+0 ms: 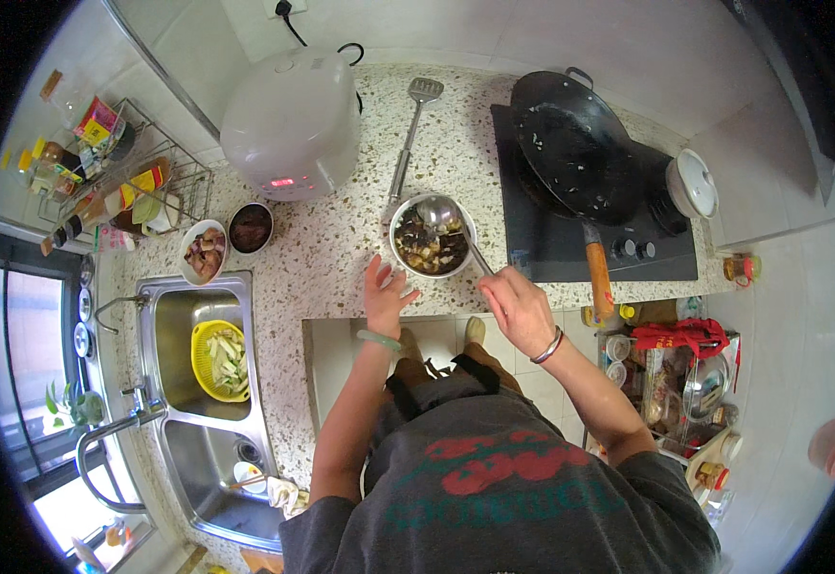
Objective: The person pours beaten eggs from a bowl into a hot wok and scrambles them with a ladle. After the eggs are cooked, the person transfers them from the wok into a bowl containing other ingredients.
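Note:
A white bowl (398, 251) of dark and pale cooked food (427, 251) stands near the counter's front edge. My right hand (521, 308) is closed around the handle of a metal ladle (438, 212), whose round head rests in the bowl over the food. Beside the bowl's lower left rim is my left hand (385, 295), fingers spread and holding nothing. Whether its fingertips touch the bowl cannot be made out. Behind the bowl lies a slotted metal spatula (406, 158), its handle end close to the rim.
Right of the bowl, a black wok (570, 143) with a wooden handle sits on the cooktop (542, 258). A rice cooker (293, 124) stands at the back left, near a bowl of meat (205, 251) and a dark-filled bowl (251, 228). The sink (164, 335) holds a yellow colander (201, 362) of cut vegetables.

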Tool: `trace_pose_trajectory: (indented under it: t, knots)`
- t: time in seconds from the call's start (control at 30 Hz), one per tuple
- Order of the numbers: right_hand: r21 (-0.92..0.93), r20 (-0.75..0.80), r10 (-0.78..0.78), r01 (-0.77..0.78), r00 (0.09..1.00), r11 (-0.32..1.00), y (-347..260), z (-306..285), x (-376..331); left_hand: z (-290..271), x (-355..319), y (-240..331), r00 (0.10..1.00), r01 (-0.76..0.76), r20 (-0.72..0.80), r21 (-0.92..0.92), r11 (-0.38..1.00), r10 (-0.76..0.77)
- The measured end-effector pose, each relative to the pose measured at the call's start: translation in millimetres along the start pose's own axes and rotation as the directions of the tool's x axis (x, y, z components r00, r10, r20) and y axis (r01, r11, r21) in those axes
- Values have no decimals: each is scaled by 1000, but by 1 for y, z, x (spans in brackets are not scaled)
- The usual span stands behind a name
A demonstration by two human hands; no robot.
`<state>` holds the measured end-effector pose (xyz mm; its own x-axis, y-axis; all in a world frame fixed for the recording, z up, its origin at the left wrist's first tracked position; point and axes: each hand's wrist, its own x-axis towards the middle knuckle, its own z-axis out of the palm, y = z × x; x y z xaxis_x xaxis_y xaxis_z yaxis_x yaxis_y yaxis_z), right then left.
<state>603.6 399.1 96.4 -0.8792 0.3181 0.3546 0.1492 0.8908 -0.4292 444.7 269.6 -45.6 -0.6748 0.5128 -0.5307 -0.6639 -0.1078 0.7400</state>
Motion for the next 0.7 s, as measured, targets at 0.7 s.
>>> trace_pose_trajectory:
  t: [0.7]
  knots:
    - [196,-72,198,-181,978,964,16,10,13,5,-1,-3,1000,-2,-7,29,1000,2]
